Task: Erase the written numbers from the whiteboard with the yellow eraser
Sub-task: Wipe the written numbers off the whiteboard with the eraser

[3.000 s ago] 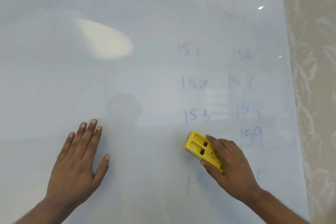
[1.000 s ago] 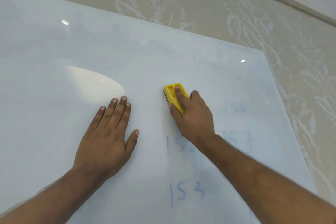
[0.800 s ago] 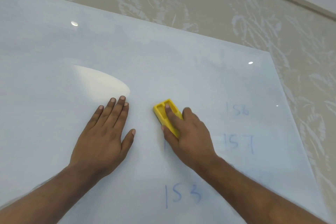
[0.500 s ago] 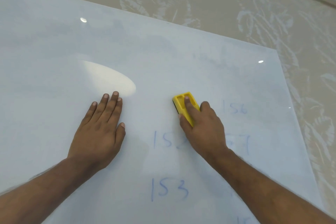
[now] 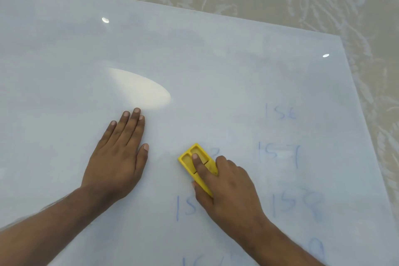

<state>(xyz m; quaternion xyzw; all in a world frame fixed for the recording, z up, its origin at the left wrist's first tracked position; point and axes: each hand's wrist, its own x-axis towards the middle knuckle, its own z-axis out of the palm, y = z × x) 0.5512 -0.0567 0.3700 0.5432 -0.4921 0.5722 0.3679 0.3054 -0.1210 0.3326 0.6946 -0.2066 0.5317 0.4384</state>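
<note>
My right hand [image 5: 224, 188] grips the yellow eraser [image 5: 194, 163]; my left hand [image 5: 117, 155] lies flat, holding nothing. I should press evenly and wipe across the "153" [image 5: 186, 207].

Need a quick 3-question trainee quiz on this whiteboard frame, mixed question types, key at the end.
1. True or false: the left hand grips the yellow eraser.
2. Which number in the right-hand column is topmost on the whiteboard? A) 159 B) 156 C) 150
3. Fill in: the right hand partly covers a number that starts with "15"; its last digit is ____.

Key: 1. False; it lies flat and open on the board. 2. B, 156. 3. Hidden under the hand.
</note>
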